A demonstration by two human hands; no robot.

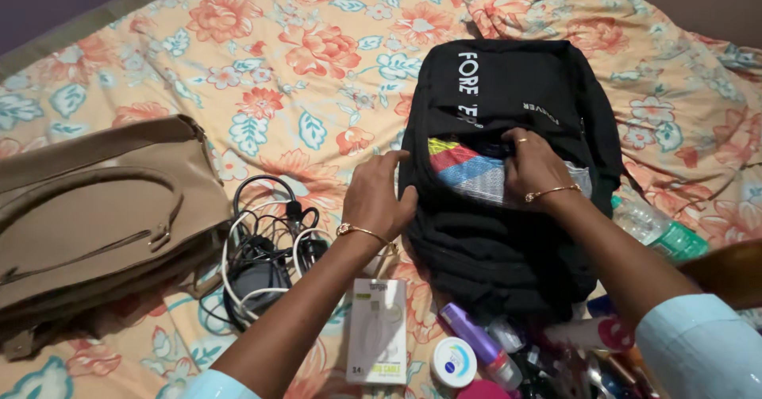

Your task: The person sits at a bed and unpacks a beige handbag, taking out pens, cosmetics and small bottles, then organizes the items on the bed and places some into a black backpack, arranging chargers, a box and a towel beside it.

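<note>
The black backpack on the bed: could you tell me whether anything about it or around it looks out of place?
Nothing looks damaged or spilled. The black fabric backpack lies flat on the floral bedsheet; the right hand is at its front pocket, the left hand against its side. The black and white cables beside it lie tangled.

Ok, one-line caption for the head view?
Right hand reaches into black backpack; left hand steadies its side.

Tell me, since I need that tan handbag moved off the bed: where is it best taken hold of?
By the arched strap handle lying flat on the tan handbag. Come from above, probably slipping fingers under the loop near its metal ring, since the bag lies on its side, handle face-up and uncovered.
</note>
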